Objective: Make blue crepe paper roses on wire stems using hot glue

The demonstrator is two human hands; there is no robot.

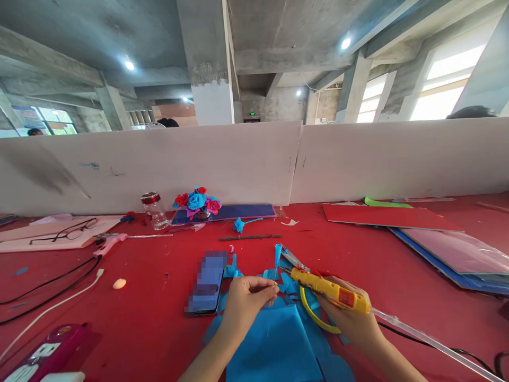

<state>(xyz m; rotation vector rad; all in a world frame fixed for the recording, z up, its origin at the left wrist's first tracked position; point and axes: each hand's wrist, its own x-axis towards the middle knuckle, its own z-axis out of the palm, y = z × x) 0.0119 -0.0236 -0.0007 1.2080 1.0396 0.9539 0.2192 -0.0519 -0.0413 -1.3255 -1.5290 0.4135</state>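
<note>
My right hand (350, 313) is wrapped round a yellow glue gun (326, 289), its nozzle pointing left and a clear glue stick (429, 339) coming out of its back. Under the gun shows a curved yellow loop (316, 318), and grey metal blades (292, 259) lie by its nozzle; they look like parts of scissors. My left hand (254, 297) is closed in a pinch just left of the nozzle; what its fingertips hold is too small to make out. Below both hands lies blue paper (274, 345), with cut blue pieces (290, 284) around the nozzle.
A phone (209, 281) lies left of my left hand. Farther back are a blue paper flower (238, 225), a thin dark rod (250, 237), a flower bunch (196, 204) and a glass jar (155, 211). A pink glue gun (111, 243) and power strip (43, 353) are left; coloured sheets (397, 217) right.
</note>
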